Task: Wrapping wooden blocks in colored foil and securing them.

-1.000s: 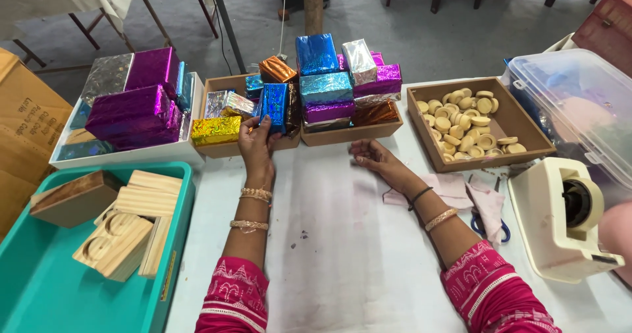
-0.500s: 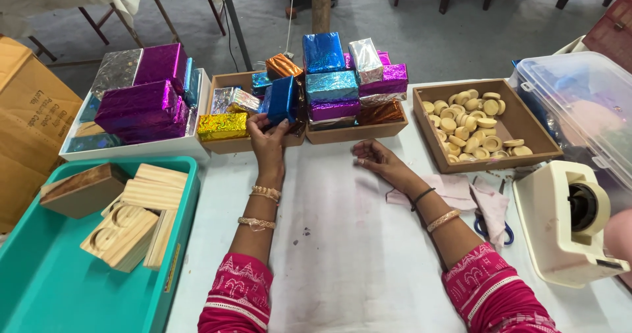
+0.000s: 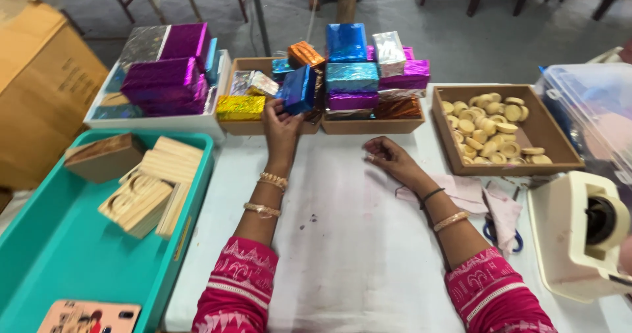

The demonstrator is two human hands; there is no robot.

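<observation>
Lifted higher over the shallow brown cardboard tray (image 3: 268, 126): small blue foil-wrapped box (image 3: 298, 89), pinched by left hand (image 3: 282, 124), right hand (image 3: 387, 156) resting loosely curled, empty, on white table (image 3: 342, 241)

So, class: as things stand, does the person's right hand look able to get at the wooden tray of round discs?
Probably yes. The right hand rests open on the white table, and the tray of round discs sits just to its right with an open top; nothing lies between them.
</observation>
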